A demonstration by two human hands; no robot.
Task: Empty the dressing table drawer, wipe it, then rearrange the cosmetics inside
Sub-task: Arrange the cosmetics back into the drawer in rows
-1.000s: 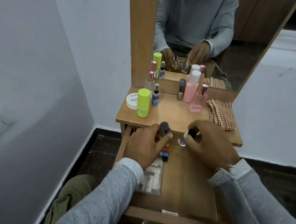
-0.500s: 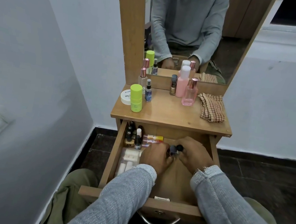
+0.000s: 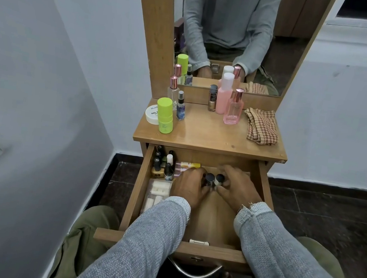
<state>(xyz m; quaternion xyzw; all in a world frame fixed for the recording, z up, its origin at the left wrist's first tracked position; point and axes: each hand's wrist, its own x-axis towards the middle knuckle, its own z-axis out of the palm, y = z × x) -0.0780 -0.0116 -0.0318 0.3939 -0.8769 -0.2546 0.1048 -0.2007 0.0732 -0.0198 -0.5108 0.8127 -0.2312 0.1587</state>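
In the open drawer (image 3: 138, 193), at the far left corner, small bottles (image 3: 162, 165) stand upright beside a clear plastic box (image 3: 158, 191) that lies nearer. The left hand (image 3: 189, 186) holds a dark-capped bottle (image 3: 209, 179); its fingers curl around the left side of it. Just beside it and touching, a second dark-capped bottle (image 3: 219, 179) is held by the right hand (image 3: 239, 189), whose fingers curl around the right side. Both bottles stand upright on the drawer floor, long axis vertical, caps pointing up, between the two hands. On the table top (image 3: 210, 140) stand a green container (image 3: 165, 115) and pink bottles (image 3: 229, 103), with a checked cloth (image 3: 262, 128) at the right.
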